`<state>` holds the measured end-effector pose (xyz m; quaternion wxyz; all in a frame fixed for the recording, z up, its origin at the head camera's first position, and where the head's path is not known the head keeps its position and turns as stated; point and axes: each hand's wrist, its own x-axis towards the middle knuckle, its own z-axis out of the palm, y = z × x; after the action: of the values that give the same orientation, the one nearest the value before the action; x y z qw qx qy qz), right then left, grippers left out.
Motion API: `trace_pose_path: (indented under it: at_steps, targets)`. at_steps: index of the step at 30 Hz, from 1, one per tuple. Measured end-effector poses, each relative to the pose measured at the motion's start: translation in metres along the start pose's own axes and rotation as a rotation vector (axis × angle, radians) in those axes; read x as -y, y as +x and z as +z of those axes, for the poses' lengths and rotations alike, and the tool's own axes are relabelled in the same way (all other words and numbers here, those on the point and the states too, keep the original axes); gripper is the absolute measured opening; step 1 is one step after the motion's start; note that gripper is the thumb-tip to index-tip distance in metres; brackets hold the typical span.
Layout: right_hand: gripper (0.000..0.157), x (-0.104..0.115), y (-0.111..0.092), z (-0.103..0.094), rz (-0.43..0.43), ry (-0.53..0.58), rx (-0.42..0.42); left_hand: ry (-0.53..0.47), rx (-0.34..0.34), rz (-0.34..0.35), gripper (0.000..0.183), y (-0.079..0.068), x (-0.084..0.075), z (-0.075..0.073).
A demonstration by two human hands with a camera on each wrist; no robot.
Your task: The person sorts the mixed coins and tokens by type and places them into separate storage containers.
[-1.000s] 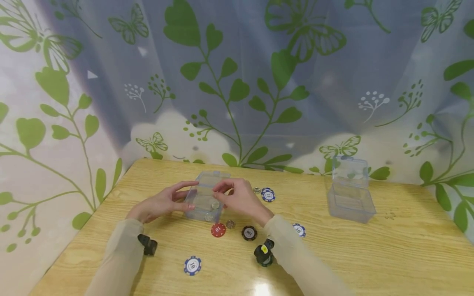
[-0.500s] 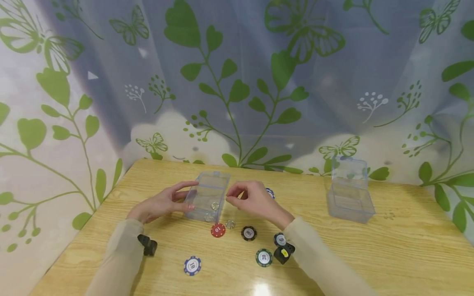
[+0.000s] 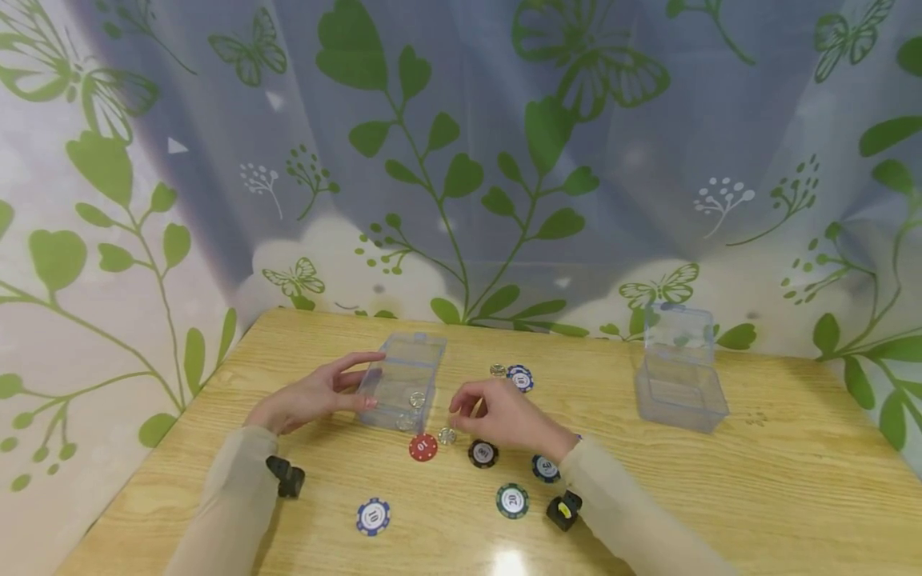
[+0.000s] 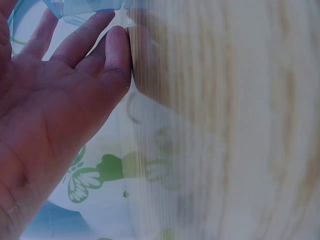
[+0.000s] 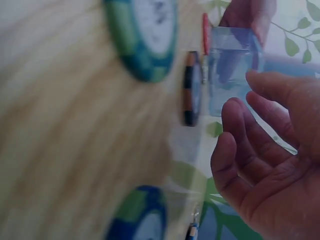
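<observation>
My left hand (image 3: pixel 327 388) holds the left side of an open clear plastic box (image 3: pixel 396 384), fingers toward its far part and thumb at the near left. Two small gold-toned coins (image 3: pixel 417 399) show through the box near its close end. To the right of the box my right hand (image 3: pixel 507 416) hovers, thumb and fingers loosely bent with a gap and nothing between them in the right wrist view. Just below its fingertips lies another small coin (image 3: pixel 446 436), between a red chip (image 3: pixel 422 447) and a black chip (image 3: pixel 483 454).
A second clear box (image 3: pixel 683 396), lid up, stands at the right. Another coin (image 3: pixel 498 370) and a blue chip (image 3: pixel 520 378) lie behind my right hand. Nearer are a green chip (image 3: pixel 513 501), a dark blue chip (image 3: pixel 546 468) and a blue chip (image 3: pixel 373 517). A patterned curtain (image 3: pixel 461 200) backs the table.
My right hand has moved off the box to the right, then toward me, down near the loose coin. The left hand stays at the box.
</observation>
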<state>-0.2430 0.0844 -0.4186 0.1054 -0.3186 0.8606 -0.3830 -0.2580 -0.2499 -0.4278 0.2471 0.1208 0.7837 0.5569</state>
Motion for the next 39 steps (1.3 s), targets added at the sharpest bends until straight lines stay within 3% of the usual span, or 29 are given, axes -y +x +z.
trace_pose_path:
  at_steps: [10,22,31,39]
  targets:
    - [0.018,-0.007,0.0,0.005,-0.015,-0.039,0.069,-0.001,-0.004,0.001,0.085,0.0,-0.001,0.0]
    - [0.026,-0.003,0.006,0.011,-0.008,-0.244,0.109,-0.007,0.003,0.004,0.086,-0.001,-0.001,0.002]
    - [0.019,-0.002,0.011,0.011,-0.01,-0.217,0.127,-0.017,-0.01,-0.006,0.086,-0.002,-0.002,0.002]
    - [0.013,0.005,0.022,0.008,0.036,-0.189,0.2,-0.02,-0.006,-0.005,0.086,-0.001,-0.002,0.002]
